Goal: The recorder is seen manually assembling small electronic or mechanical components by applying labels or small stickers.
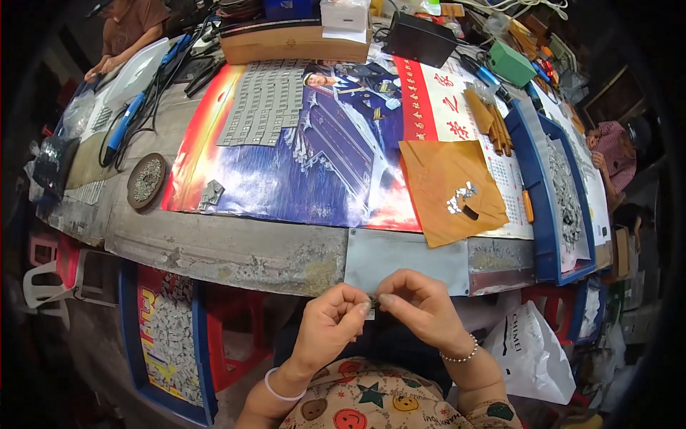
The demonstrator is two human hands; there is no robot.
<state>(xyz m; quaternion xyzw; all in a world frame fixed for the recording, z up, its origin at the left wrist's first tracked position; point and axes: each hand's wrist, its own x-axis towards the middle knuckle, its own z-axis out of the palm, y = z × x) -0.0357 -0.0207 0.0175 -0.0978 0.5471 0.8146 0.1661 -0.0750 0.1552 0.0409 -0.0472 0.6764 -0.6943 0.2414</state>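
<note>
the person's left hand and right hand meet just off the near edge of the worktop, by a grey mat, each grip pinched thumb to forefinger on a tiny pale piece too small to make out clearly. beyond the mat an orange sheet carries scattered silvery bits and a black piece, overlapping a colourful poster with rows of grey parts at its far left. a blue tray of small metal parts stands to the right, a round dish to the left.
</note>
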